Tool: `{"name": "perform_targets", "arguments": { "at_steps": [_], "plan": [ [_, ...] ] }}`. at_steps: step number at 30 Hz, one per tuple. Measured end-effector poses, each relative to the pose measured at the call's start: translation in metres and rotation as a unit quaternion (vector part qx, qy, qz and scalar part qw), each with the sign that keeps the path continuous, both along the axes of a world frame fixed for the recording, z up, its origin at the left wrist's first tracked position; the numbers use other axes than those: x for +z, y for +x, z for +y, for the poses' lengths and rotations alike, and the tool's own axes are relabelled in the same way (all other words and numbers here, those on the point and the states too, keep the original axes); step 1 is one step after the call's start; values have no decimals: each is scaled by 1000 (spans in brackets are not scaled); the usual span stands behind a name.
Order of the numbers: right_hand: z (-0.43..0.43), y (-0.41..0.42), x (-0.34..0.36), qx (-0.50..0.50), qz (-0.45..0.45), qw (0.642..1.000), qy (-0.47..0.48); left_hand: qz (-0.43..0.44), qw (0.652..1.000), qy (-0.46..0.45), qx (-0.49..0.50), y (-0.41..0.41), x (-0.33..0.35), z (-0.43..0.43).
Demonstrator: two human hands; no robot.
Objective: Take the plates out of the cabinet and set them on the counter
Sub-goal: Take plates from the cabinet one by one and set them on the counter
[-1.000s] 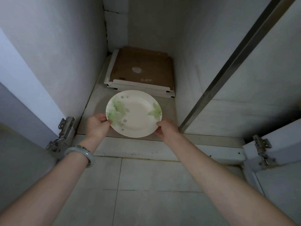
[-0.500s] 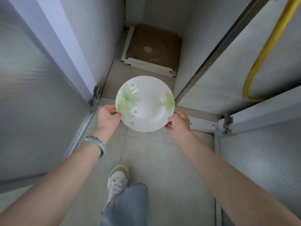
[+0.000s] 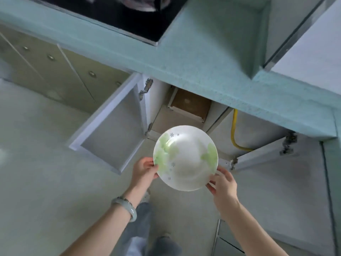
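Note:
A white plate with green leaf prints hangs in the air in front of the open cabinet, below the level of the teal counter. My left hand grips its left rim, thumb on top. My right hand holds the lower right rim with fingers curled under it. The plate faces up, slightly tilted. No other plate shows inside the cabinet.
A black stove top is set into the counter at the upper left. Both cabinet doors, the left door and the right door, stand open. A brown box lies deep in the cabinet, a yellow hose at its right. My legs are below.
I have risen from the cabinet floor; both hands lifted the plate out of the cabinet and toward me. The counter and stove have come into view.

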State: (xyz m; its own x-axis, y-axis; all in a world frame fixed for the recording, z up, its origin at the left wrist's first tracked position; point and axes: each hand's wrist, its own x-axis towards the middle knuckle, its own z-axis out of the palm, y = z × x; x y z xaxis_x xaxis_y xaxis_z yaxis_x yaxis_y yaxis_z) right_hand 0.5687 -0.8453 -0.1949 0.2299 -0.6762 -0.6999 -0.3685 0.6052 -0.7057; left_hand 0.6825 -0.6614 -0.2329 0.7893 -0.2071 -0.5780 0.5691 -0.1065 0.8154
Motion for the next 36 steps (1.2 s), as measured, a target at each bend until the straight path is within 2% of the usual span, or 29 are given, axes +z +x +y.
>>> {"name": "perform_targets", "arguments": {
  "at_steps": [8, 13, 19, 23, 32, 36],
  "plan": [
    [32, -5, 174, 52, -114, 992, 10, -56, 994, -97, -3, 2, 167, 52],
    [73, 19, 232, 131, -175, 976, 5, -80, 988, -132, 31, 18, 225, 113],
    [155, 85, 275, 219, -225, 949, 14, -130, 980, -132, 70, 66, 284, 215],
    [224, 149, 298, 231, -244, 941, 22, -159, 974, -132, 87, 114, 313, 290],
    [374, 276, 321, 282, -282, 917, 27, -189, 971, -112, 93, 222, 344, 452],
    [416, 322, 324, 310, -277, 909, 25, -185, 971, -113, 105, 265, 346, 495]
  ]
}}
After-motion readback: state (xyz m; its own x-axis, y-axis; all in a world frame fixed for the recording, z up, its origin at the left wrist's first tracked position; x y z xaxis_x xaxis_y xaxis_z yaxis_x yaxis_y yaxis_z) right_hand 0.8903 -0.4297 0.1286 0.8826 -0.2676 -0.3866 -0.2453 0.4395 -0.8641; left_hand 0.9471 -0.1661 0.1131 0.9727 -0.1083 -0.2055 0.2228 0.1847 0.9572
